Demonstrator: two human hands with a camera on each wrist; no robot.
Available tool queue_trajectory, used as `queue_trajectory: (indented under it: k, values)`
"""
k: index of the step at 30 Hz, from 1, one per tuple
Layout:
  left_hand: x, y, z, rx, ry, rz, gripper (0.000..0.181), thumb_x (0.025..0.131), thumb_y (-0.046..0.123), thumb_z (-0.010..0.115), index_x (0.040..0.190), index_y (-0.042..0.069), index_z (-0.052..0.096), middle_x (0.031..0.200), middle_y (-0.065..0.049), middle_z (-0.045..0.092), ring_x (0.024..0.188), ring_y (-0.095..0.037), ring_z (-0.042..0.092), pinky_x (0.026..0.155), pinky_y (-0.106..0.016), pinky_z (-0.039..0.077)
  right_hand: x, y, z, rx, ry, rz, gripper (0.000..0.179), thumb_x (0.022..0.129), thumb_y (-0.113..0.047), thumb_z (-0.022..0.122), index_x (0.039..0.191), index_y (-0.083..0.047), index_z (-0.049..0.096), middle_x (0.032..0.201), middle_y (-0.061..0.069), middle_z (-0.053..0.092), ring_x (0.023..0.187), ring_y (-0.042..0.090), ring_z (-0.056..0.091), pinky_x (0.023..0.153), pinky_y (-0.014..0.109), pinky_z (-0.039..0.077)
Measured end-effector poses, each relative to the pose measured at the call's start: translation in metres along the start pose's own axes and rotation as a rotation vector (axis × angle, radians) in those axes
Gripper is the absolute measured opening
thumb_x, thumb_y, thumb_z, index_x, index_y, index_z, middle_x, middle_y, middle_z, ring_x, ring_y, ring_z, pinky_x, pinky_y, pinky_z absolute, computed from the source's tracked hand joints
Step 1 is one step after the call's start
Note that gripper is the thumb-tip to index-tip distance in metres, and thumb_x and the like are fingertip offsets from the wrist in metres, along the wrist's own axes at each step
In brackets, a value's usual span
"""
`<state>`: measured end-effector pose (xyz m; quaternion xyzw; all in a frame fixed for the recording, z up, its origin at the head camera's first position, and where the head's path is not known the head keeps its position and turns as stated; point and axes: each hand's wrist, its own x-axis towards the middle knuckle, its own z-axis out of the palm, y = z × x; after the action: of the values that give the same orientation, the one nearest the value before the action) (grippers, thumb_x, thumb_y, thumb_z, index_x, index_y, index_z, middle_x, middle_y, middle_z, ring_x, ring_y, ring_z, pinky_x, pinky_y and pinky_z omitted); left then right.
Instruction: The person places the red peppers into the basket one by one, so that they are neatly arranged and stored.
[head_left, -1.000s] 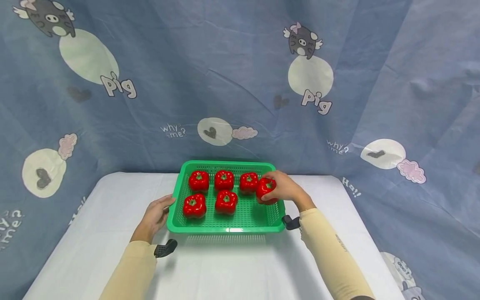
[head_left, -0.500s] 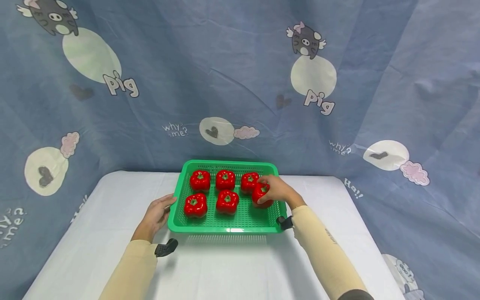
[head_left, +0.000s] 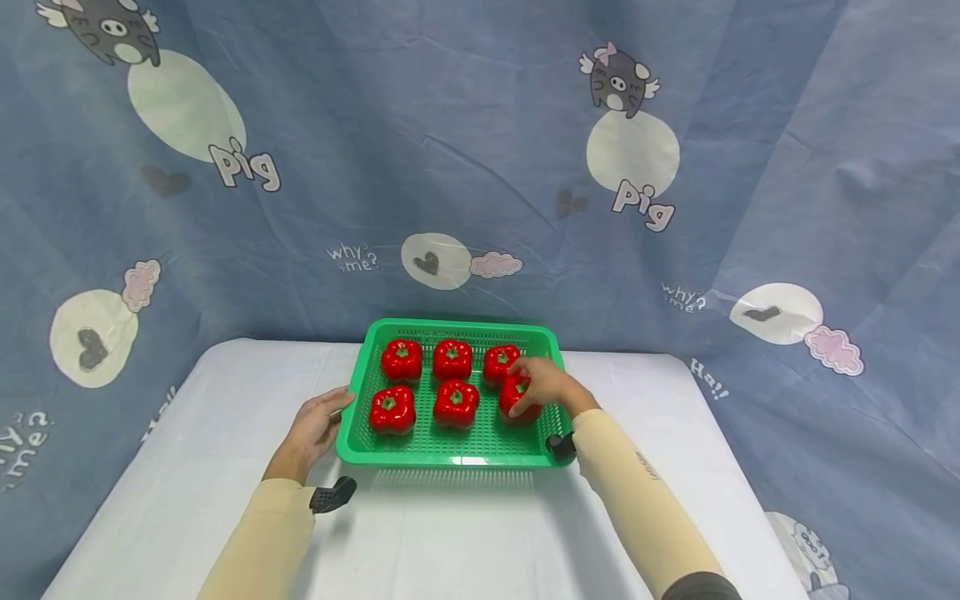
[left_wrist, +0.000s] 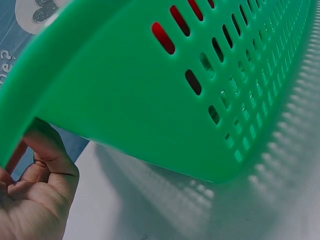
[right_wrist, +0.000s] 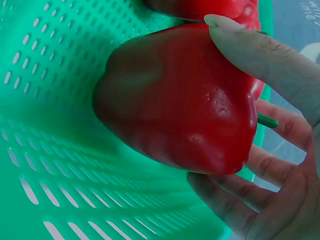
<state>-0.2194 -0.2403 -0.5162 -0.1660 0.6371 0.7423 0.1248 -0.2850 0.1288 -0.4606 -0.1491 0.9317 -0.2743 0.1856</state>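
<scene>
A green plastic basket (head_left: 435, 461) stands on the white table, with several red bell peppers in it in two rows. My left hand (head_left: 311, 429) holds the basket's left rim; the left wrist view shows its curled fingers (left_wrist: 52, 157) at the rim. Inside the front right part of the basket, my right hand (head_left: 545, 383) grips a bell pepper (right_wrist: 175, 100) between thumb and fingers. Its green stem (right_wrist: 267, 120) points toward the palm. Whether this pepper's underside touches the basket floor, I cannot tell.
Three peppers form the back row: left (head_left: 401, 361), middle (head_left: 452, 360) and right (head_left: 500, 365). Two more sit in front, at left (head_left: 392, 409) and centre (head_left: 456, 404). A blue patterned cloth (head_left: 480, 167) hangs behind the white table (head_left: 442, 533).
My right hand has carried its pepper leftward and down into the front right spot of the basket. The left hand stays at the rim. The head view has shifted slightly.
</scene>
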Motion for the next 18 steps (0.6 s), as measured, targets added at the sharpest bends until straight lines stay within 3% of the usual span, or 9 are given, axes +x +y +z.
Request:
queue_trajectory:
  k: [18]
  values:
    - [-0.0011, 0.0003, 0.0003, -0.019, -0.003, 0.007, 0.058, 0.1, 0.02, 0.055, 0.148, -0.001, 0.03, 0.138, -0.013, 0.044, 0.087, 0.003, 0.06, 0.09, -0.02, 0.052, 0.0034, -0.0033, 0.0104, -0.092, -0.016, 0.027, 0.067, 0.065, -0.017, 0.09, 0.124, -0.007, 0.059, 0.115, 0.009, 0.061, 0.107, 0.025, 0.054, 0.087, 0.038, 0.055]
